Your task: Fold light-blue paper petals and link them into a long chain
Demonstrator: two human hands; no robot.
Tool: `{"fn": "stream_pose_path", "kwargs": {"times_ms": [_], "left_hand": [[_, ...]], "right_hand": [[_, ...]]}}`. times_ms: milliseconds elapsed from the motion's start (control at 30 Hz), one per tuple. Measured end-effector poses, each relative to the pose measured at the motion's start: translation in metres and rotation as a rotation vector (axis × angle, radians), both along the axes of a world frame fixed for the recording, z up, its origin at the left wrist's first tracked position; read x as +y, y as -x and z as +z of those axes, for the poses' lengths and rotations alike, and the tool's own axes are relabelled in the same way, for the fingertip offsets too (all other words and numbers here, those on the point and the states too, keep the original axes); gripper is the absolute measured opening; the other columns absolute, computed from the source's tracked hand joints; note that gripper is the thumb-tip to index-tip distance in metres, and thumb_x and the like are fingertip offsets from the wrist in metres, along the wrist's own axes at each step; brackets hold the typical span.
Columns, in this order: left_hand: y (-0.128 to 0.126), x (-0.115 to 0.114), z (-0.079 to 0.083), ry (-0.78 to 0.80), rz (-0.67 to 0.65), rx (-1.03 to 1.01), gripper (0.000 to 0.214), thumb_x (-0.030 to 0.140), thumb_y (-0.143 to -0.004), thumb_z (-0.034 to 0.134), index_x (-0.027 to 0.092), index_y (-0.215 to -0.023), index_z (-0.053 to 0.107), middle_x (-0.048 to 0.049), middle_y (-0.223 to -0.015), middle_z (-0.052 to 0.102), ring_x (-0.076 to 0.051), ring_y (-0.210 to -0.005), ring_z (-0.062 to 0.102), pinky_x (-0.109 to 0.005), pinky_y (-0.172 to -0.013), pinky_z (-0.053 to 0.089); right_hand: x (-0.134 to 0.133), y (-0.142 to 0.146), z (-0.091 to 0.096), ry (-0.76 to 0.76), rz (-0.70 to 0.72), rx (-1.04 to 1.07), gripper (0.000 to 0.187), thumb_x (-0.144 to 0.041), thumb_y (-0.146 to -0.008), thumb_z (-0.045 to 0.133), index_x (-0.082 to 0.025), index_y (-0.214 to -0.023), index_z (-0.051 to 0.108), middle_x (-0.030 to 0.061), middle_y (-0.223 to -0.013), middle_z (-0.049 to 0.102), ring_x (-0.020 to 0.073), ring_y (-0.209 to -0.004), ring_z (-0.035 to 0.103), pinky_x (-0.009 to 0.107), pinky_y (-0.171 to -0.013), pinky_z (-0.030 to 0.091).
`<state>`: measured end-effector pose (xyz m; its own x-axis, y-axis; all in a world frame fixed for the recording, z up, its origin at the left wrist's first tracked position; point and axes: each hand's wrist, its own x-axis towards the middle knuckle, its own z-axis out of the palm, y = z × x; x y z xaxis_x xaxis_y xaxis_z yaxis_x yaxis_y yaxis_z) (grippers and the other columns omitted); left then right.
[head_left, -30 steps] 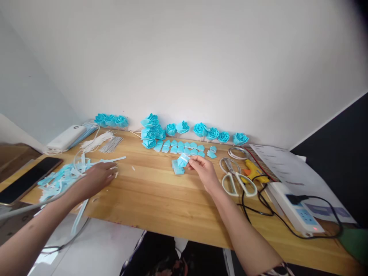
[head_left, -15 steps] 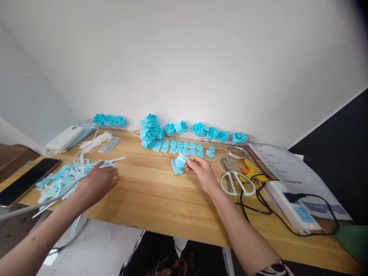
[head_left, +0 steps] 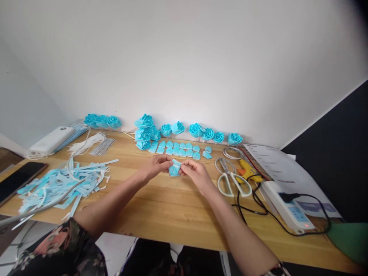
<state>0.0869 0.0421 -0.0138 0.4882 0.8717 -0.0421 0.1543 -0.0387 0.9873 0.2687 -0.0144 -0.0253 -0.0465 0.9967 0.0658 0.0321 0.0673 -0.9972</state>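
Observation:
Between my two hands is a small light-blue petal piece (head_left: 174, 168), cut from thin fabric-like sheet. My left hand (head_left: 155, 167) pinches its left edge with thumb and fingertips. The right edge is pinched by my right hand (head_left: 196, 172). Whether a second piece lies under it, I cannot tell. Just beyond my hands, similar blue petal pieces (head_left: 182, 152) lie in two rows on the wooden table (head_left: 161, 209). Behind them, finished blue fabric roses (head_left: 195, 130) line the wall, with a cluster of roses (head_left: 143, 134) to the left.
On the left are a heap of blue and white scraps (head_left: 66, 188), a phone (head_left: 20, 178), a white power bank (head_left: 51, 140), white cords (head_left: 87, 143) and grey wires (head_left: 102, 147). To the right lie scissors (head_left: 230, 178), a yellow glue gun (head_left: 248, 171), a power strip (head_left: 287, 207) and paper (head_left: 290, 172).
My left hand has moved right from the scrap heap to the petal piece and now pinches it. My right hand still holds the piece, brought slightly lower. The view has shifted slightly.

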Motion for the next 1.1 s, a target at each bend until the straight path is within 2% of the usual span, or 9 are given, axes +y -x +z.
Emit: {"fn": "stream_pose_path", "kwargs": {"times_ms": [200,367,467,567,667,767,833,967,1100], "left_hand": [[-0.006,-0.006,0.003,0.050,0.097,-0.144,0.030,0.043,-0.066,0.069,0.015,-0.067,0.059,0.0002,-0.061,0.061,-0.011,-0.057,0.053,-0.027,-0.063,0.047],[-0.008,-0.011,-0.003,0.056,0.114,-0.161,0.029,0.042,-0.068,0.069,0.015,-0.068,0.059,-0.0001,-0.061,0.061,-0.011,-0.058,0.053,-0.026,-0.064,0.047],[-0.007,-0.012,-0.007,0.042,0.112,-0.193,0.029,0.043,-0.075,0.064,0.014,-0.069,0.060,-0.0011,-0.061,0.060,-0.011,-0.059,0.053,-0.026,-0.063,0.045],[-0.004,-0.013,-0.008,-0.074,0.220,-0.198,0.031,0.044,-0.082,0.054,0.015,-0.071,0.059,-0.0010,-0.064,0.057,-0.011,-0.060,0.051,-0.025,-0.061,0.043],[-0.004,-0.017,-0.008,-0.315,0.313,-0.073,0.026,0.039,-0.082,0.056,0.016,-0.070,0.058,0.0005,-0.064,0.055,-0.011,-0.062,0.048,-0.024,-0.062,0.040],[-0.006,-0.022,-0.010,-0.591,0.258,0.062,0.018,0.030,-0.082,0.057,0.017,-0.070,0.061,-0.0008,-0.067,0.057,-0.013,-0.066,0.050,-0.026,-0.065,0.040],[-0.009,-0.025,-0.012,-0.713,0.228,0.141,0.013,0.026,-0.083,0.056,0.018,-0.075,0.064,-0.0021,-0.070,0.059,-0.015,-0.071,0.053,-0.027,-0.069,0.041],[-0.011,-0.026,-0.014,-0.773,0.237,0.250,0.010,0.023,-0.082,0.057,0.020,-0.082,0.066,-0.0030,-0.073,0.060,-0.017,-0.076,0.056,-0.029,-0.072,0.043],[-0.010,-0.026,-0.015,-0.781,0.242,0.263,0.009,0.026,-0.082,0.059,0.019,-0.083,0.066,-0.0027,-0.072,0.060,-0.016,-0.075,0.056,-0.029,-0.071,0.043]], "right_hand": [[0.000,0.000,0.001,-0.012,-0.009,0.010,0.023,-0.039,-0.080,0.060,-0.018,-0.080,0.068,0.0030,-0.076,0.068,0.0152,-0.071,0.061,0.028,-0.070,0.048],[-0.001,0.001,0.001,-0.027,-0.038,-0.070,0.018,-0.036,-0.078,0.061,-0.019,-0.075,0.065,-0.0014,-0.065,0.060,0.0132,-0.063,0.055,0.025,-0.064,0.044],[0.000,0.001,-0.001,-0.047,-0.067,-0.100,0.018,-0.036,-0.078,0.060,-0.019,-0.073,0.063,-0.0013,-0.063,0.058,0.0133,-0.062,0.054,0.025,-0.061,0.043],[0.000,0.000,-0.001,-0.072,-0.126,-0.121,0.019,-0.036,-0.077,0.060,-0.019,-0.073,0.063,0.0003,-0.066,0.061,0.0150,-0.065,0.056,0.026,-0.062,0.044],[-0.002,0.002,0.003,-0.118,-0.177,-0.209,0.017,-0.034,-0.078,0.059,-0.019,-0.072,0.063,0.0009,-0.069,0.063,0.0157,-0.065,0.057,0.026,-0.062,0.045],[-0.006,0.005,0.007,-0.182,-0.196,-0.315,0.015,-0.030,-0.078,0.057,-0.020,-0.069,0.063,0.0003,-0.066,0.064,0.0154,-0.062,0.057,0.026,-0.062,0.044],[-0.007,0.008,0.007,-0.234,-0.198,-0.371,0.014,-0.027,-0.079,0.056,-0.020,-0.069,0.063,0.0003,-0.066,0.064,0.0153,-0.062,0.057,0.026,-0.063,0.044],[-0.009,0.009,0.004,-0.324,-0.197,-0.455,0.013,-0.023,-0.080,0.054,-0.021,-0.071,0.063,0.0006,-0.070,0.066,0.0161,-0.066,0.058,0.027,-0.067,0.045],[-0.008,0.009,0.001,-0.368,-0.193,-0.514,0.013,-0.022,-0.080,0.053,-0.022,-0.071,0.062,0.0008,-0.070,0.065,0.0164,-0.066,0.058,0.028,-0.068,0.045]]}}
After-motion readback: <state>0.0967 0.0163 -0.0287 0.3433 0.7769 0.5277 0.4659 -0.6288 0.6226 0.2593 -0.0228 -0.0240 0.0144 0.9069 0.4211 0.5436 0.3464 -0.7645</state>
